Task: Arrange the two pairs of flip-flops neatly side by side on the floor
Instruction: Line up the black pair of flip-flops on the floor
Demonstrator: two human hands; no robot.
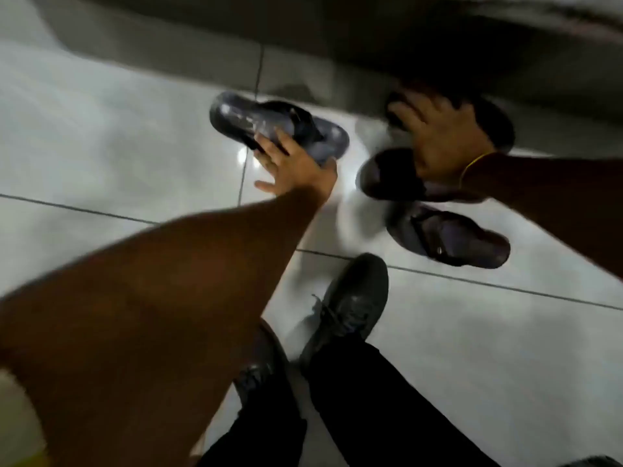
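A grey-blue flip-flop (269,119) lies slanted on the white tiled floor, and my left hand (293,163) grips its near edge, fingers on top and thumb under the toe end. Its mate (451,237) lies flat on the floor to the lower right. My right hand (435,139), with a thin yellow band at the wrist, is spread over a dark brown flip-flop (384,176). A second dark flip-flop (495,126) lies partly hidden behind that hand. Motion blur hides whether the right fingers grip anything.
My own black lace-up shoes (350,311) and black trousers (387,409) stand just below the flip-flops. A dark shadowed ledge or furniture base (337,45) runs along the top. Bare tiles (101,136) stretch away to the left.
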